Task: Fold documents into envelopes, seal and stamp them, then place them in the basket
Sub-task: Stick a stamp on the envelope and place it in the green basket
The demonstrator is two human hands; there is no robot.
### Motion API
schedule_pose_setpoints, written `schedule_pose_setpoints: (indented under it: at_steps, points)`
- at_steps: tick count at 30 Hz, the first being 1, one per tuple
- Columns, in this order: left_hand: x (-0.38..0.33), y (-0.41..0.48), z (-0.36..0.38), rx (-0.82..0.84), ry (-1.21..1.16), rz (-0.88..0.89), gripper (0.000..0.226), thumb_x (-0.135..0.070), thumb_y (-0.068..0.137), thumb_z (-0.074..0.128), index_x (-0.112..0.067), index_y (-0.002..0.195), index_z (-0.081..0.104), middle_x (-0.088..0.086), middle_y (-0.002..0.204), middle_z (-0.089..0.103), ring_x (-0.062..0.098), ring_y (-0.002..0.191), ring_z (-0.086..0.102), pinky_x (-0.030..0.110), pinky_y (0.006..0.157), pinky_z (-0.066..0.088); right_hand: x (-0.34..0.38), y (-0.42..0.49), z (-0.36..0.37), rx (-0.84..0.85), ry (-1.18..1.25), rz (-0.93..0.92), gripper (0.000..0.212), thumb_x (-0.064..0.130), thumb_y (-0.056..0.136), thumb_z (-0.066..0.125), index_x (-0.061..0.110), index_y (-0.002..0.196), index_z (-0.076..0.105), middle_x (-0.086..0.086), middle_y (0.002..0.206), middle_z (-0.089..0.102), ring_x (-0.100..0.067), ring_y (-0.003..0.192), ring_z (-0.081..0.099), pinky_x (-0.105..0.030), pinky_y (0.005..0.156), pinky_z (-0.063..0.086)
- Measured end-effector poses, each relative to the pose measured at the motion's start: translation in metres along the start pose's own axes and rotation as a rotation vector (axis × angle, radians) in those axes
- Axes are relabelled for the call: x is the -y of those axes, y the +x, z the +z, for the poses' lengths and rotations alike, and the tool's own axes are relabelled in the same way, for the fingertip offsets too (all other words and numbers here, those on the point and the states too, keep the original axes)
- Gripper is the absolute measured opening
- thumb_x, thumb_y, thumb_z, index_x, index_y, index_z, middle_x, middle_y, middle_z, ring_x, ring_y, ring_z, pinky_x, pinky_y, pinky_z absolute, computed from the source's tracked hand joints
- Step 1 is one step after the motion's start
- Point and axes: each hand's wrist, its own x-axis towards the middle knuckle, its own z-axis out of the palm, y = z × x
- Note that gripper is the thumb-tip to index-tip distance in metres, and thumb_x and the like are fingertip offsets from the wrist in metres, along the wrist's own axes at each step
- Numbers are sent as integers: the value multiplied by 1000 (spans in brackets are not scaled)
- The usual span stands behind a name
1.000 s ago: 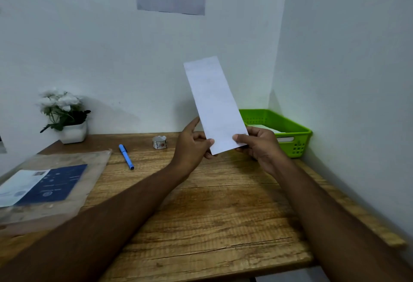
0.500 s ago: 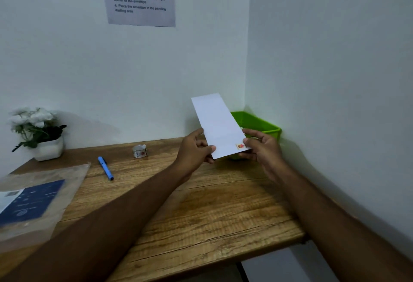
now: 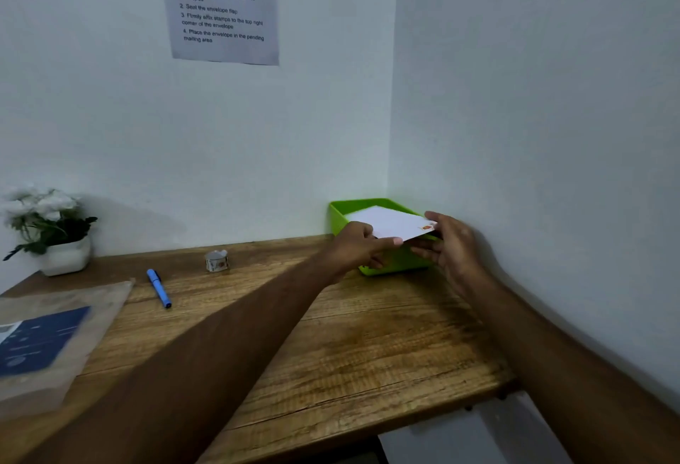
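Note:
A white envelope [image 3: 390, 222] with a small red stamp [image 3: 427, 227] at its near right corner lies almost flat above the green basket [image 3: 338, 215] in the far right corner of the desk. My left hand [image 3: 362, 246] pinches the envelope's near left edge, thumb on top. My right hand [image 3: 452, 246] holds the near right corner by the stamp, fingers spread beneath it. The basket's inside is mostly hidden by the envelope and hands.
A small roll of stamps [image 3: 216, 260] and a blue pen [image 3: 159, 287] lie on the wooden desk [image 3: 368, 346]. A plastic sleeve with a dark blue sheet [image 3: 40, 338] sits at the left, a white potted plant [image 3: 55, 232] behind. Walls close in behind and right.
Both hands carried the envelope from upright above mid-desk to the right and away, tilting it down flat over the green basket. The stamped face turned up.

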Motion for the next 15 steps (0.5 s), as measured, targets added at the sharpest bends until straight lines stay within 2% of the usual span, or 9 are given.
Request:
schedule_pose_setpoints:
  at_steps: [2, 4, 5, 7, 9, 12, 14, 15]
  points:
    - [0, 4, 1, -22, 41, 23, 35, -26, 78, 78, -10, 92, 51, 8, 73, 53, 25, 75, 66, 37, 70, 57, 0, 1, 0, -2, 2, -20, 15, 16, 99, 49, 11, 101, 64, -13, 101, 64, -25, 72, 70, -28, 55, 59]
    - [0, 8, 0, -41, 93, 36, 32, -30, 76, 79, -8, 84, 57, 17, 85, 59, 27, 75, 67, 38, 73, 58, 0, 3, -1, 8, -12, -43, 14, 15, 99, 49, 11, 100, 62, -10, 98, 65, -21, 63, 71, -27, 54, 59]
    - [0, 11, 0, -53, 115, 41, 34, -32, 77, 79, -3, 81, 61, 20, 90, 63, 27, 74, 68, 39, 73, 58, 0, 5, -3, 15, -25, -54, 14, 14, 100, 48, 11, 104, 61, -10, 97, 66, -19, 60, 71, -26, 53, 59]
    - [-1, 14, -1, -97, 155, 41, 40, -31, 80, 76, 7, 88, 68, 25, 93, 69, 25, 66, 69, 37, 68, 58, -4, 10, -5, 20, -68, -65, 17, 11, 100, 50, 10, 116, 55, -10, 101, 65, -16, 56, 71, -25, 52, 58]
    - [-1, 17, -1, -153, 233, 51, 30, -27, 83, 73, 2, 88, 72, 24, 81, 70, 20, 54, 65, 31, 60, 57, -10, 15, -7, -3, -117, -74, 22, 7, 99, 52, 9, 120, 51, -12, 101, 63, -14, 52, 69, -24, 50, 58]
    - [0, 24, -2, -241, 367, 84, 19, -19, 84, 71, 0, 84, 74, 18, 71, 69, 18, 50, 60, 33, 63, 56, -19, 22, -9, -37, -196, -108, 17, 5, 95, 58, 6, 112, 52, -16, 93, 63, -12, 46, 66, -24, 47, 56]
    - [2, 27, -2, -284, 461, 110, 15, -16, 85, 69, -2, 87, 74, 14, 80, 72, 15, 54, 58, 33, 69, 55, -28, 27, -10, -73, -259, -147, 10, 7, 93, 63, 9, 100, 56, -15, 86, 65, -13, 47, 65, -24, 46, 55]
    - [2, 28, -2, -299, 511, 122, 15, -17, 85, 68, -4, 89, 75, 13, 86, 72, 17, 62, 61, 31, 71, 53, -31, 29, -9, -97, -287, -173, 7, 8, 93, 64, 11, 94, 58, -15, 83, 66, -14, 48, 64, -26, 47, 55]
